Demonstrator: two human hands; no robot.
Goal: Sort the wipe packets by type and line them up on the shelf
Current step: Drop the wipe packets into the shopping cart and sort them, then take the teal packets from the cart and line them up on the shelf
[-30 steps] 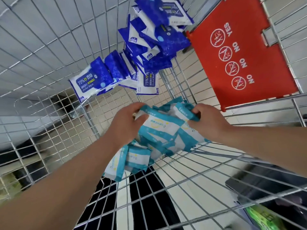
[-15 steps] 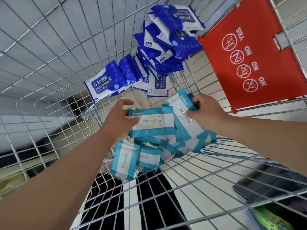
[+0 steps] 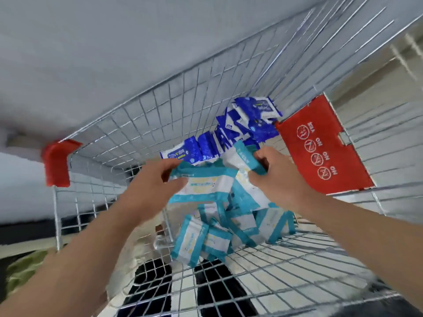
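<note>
Now, both of your hands are inside the silver wire shopping cart. Your left hand has its grip closed on one flat teal-and-white wipe packet, with the thumb on the front face and the fingers at its upper left edge. Your right hand pinches the teal border of a second teal-and-white packet, fingers curled around it; this packet touches the first one. Below them, a loose pile of the same teal-and-white packets lies on the cart floor. Further away, the dark blue wipe packets are heaped in the far corner, just beside the red plastic seat flap with printed round signs.
</note>
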